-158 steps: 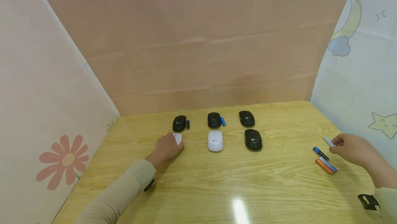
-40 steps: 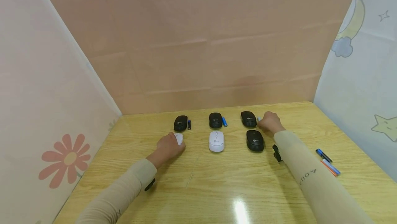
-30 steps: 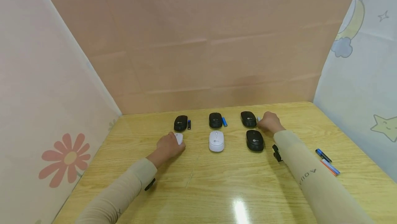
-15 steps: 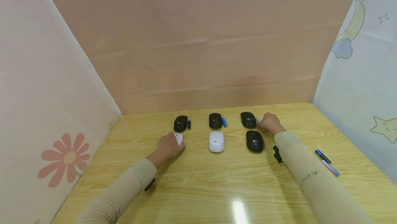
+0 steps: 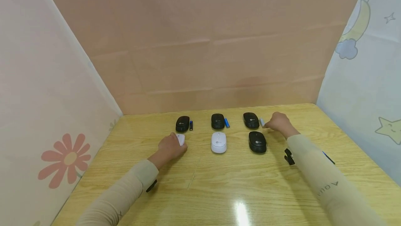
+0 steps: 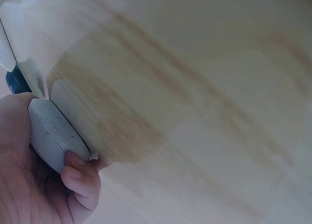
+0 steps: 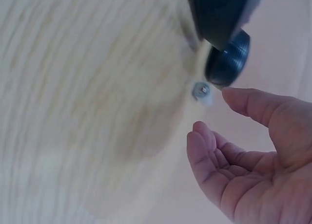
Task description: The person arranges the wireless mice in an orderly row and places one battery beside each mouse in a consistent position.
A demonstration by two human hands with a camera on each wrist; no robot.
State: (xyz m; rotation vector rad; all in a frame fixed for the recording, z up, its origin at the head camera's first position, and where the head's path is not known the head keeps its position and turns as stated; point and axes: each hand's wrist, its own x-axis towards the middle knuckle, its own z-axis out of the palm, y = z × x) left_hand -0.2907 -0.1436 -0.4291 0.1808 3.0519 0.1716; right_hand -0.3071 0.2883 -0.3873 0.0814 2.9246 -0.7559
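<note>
My left hand [image 5: 170, 147] grips a white computer mouse [image 5: 180, 139] at the left of the front row. In the left wrist view the fingers curl round this mouse's ridged side. At the back right, my right hand [image 5: 278, 123] is just right of a white battery [image 5: 262, 122], thumb and fingers spread apart. That battery lies along the right side of a black mouse [image 5: 251, 120]. The right wrist view shows the battery's metal end [image 7: 201, 91] and a gap between thumb and fingers.
A blue battery [image 5: 227, 122] lies by the middle black mouse [image 5: 217, 121], a dark battery [image 5: 191, 125] by the left black mouse [image 5: 182, 124]. In front are a white mouse [image 5: 218, 142] and a black mouse [image 5: 257, 142]. My right sleeve partly covers a blue-black battery [image 5: 329, 157].
My right hand brought the white battery from the right side to the back right black mouse, then let go and shifted slightly right. The left hand stayed on its white mouse.
</note>
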